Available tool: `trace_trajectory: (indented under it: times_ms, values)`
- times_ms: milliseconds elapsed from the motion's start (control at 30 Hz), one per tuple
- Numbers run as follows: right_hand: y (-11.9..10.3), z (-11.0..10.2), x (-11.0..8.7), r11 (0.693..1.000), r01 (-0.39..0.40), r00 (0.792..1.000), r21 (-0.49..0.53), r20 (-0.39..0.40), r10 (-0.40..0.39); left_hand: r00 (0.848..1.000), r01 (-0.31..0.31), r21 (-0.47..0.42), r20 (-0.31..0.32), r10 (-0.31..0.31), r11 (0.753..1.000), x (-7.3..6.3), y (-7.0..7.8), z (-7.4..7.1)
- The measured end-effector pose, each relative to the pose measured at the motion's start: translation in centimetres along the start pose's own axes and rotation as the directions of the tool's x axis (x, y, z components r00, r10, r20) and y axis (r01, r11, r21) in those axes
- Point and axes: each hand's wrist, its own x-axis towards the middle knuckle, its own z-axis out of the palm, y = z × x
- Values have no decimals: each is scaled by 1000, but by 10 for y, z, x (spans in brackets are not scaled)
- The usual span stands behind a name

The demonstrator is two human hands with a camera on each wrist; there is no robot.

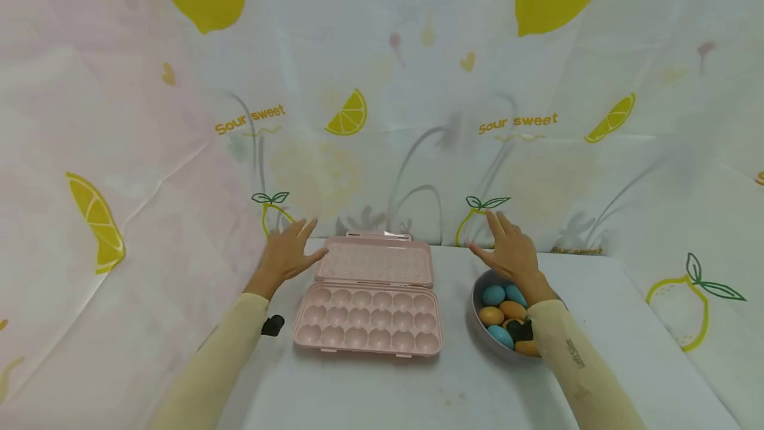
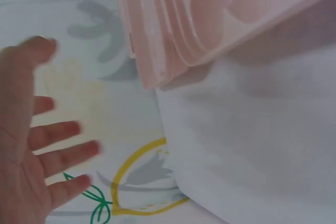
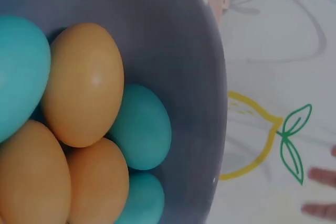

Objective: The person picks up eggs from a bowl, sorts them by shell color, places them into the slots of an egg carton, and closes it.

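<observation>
A: Containers on the worktop (image 1: 382, 393)?

B: Two: a pink egg carton (image 1: 368, 318), hinged wide, and a grey bowl (image 3: 189, 77) standing to its right, apart from it

A: Condition of the carton?

B: Lid (image 1: 374, 261) laid back toward the far edge of the worktop, base on the near side; the base has three rows of six cups, the pink hollow visible in each

A: Bowl contents?

B: Teal eggs (image 3: 140, 127) and orange-brown eggs (image 3: 84, 85), mixed and piled against one another; the right wrist covers part of the pile in the head view, so total count cannot be told

A: Left hand (image 1: 286, 254)?

B: Raised just beside the left edge of the lid; fingers (image 2: 65, 158) released and spread, holding nothing

A: Right hand (image 1: 510, 251)?

B: Extended over the far side of the bowl, above the eggs; fingers straight, released, nothing grasped; the right wrist view catches only fingertips at its margin

A: Surroundings?

B: Pale cloth (image 1: 382, 171) behind the worktop, printed with lemons and the words "Sour sweet"; cream sleeves (image 1: 221, 357) on both arms
</observation>
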Motion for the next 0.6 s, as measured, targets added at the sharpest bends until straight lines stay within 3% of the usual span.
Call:
trace_trajectory:
  times_ms: [67, 133, 267, 333, 400, 467, 533, 600]
  values:
    - [0, 1, -4, 997, 63, 993, 42, -106, -58, 996, -39, -95, 78, 47, 995, -5, 0, -2]
    - [0, 4, -10, 987, 143, 968, 66, -219, -126, 984, -63, -236, 148, 100, 970, -13, 0, -1]
    - [2, 13, -24, 957, 290, 894, 29, -366, -260, 958, -49, -515, 218, 186, 856, -34, -2, 9]
    - [4, 16, -31, 947, 319, 883, 21, -370, -290, 952, -10, -597, 239, 190, 802, -47, -1, 13]
    - [6, 18, -39, 951, 309, 901, 33, -329, -281, 947, 9, -634, 254, 197, 773, -60, 1, 17]
    - [9, 18, -46, 963, 263, 940, 60, -243, -242, 942, 18, -653, 264, 206, 757, -72, 2, 21]
    - [13, 17, -51, 978, 189, 977, 89, -117, -179, 939, 13, -663, 267, 219, 749, -81, 4, 25]
    - [17, 16, -55, 989, 113, 993, 94, 24, -116, 938, 1, -660, 260, 227, 751, -87, 5, 29]
